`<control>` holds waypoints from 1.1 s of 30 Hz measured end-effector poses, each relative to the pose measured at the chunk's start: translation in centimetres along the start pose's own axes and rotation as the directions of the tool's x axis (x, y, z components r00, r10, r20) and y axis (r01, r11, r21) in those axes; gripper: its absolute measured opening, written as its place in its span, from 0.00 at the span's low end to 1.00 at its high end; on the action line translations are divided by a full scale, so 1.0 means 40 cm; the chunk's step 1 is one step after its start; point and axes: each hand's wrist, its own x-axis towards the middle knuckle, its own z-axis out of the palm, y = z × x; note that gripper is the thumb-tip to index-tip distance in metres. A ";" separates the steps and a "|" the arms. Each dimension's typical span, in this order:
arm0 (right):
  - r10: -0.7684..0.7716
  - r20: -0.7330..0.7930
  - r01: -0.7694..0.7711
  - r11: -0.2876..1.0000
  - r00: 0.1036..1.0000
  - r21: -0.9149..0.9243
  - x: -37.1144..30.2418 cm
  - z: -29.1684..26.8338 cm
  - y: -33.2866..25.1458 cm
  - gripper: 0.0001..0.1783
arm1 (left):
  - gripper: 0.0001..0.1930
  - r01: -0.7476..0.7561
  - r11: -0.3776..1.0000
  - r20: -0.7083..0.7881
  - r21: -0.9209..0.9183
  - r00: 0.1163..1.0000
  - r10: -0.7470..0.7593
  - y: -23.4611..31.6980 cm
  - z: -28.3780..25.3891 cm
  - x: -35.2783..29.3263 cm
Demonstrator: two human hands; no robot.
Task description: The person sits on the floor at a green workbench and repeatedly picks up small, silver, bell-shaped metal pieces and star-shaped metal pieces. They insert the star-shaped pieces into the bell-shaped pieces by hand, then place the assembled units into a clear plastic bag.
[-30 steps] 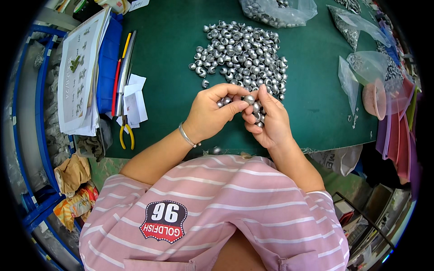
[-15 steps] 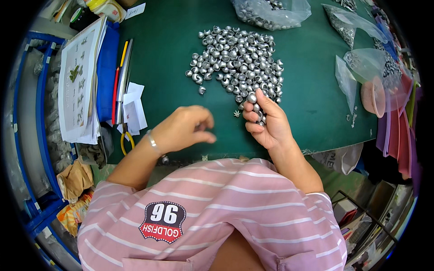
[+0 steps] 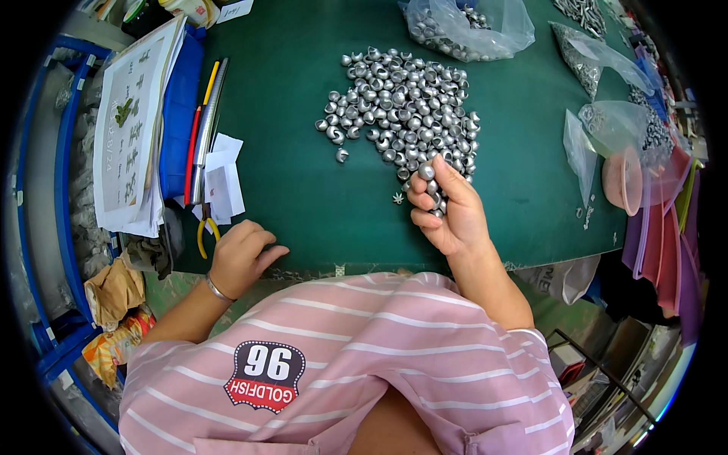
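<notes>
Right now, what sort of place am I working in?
Probably a workshop or hand-assembly station: a heap of rounded silvery pieces lies on a green worktop, with yellow-handled pliers at the left and a plastic bag of parts beyond.

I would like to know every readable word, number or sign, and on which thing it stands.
I won't copy wording; it stands here:
Black-and-red badge on the striped shirt: large white numerals and a word, upside down.
Paper sheets at left: writing, mostly too small to read.
White card, top left: marks too blurred to read.
Pale bag, right: dark letters, partly hidden.
</notes>
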 end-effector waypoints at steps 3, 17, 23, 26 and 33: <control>-0.017 -0.033 0.014 0.997 0.999 -0.073 0.002 0.011 0.010 0.12 | 0.13 0.025 0.998 -0.059 -0.062 0.998 -0.029 0.005 0.010 -0.002; -0.526 0.053 0.506 0.781 0.849 -0.366 0.300 0.393 -0.383 0.09 | 0.20 0.277 0.960 0.009 0.031 0.961 -0.277 0.014 -0.019 -0.029; -0.183 0.161 0.240 0.839 0.970 -0.489 0.243 0.316 -0.224 0.10 | 0.13 0.143 0.990 -0.087 -0.004 0.986 -0.142 -0.016 0.010 -0.077; 0.149 0.056 -0.106 0.878 0.987 -0.466 0.174 0.220 -0.069 0.12 | 0.09 0.207 0.939 -0.191 -0.273 0.945 -0.264 0.010 0.000 -0.030; 0.420 0.089 -0.402 0.900 0.903 -0.168 0.095 0.130 0.127 0.25 | 0.07 -0.183 0.655 -0.531 -0.733 0.756 -0.383 0.173 0.049 0.271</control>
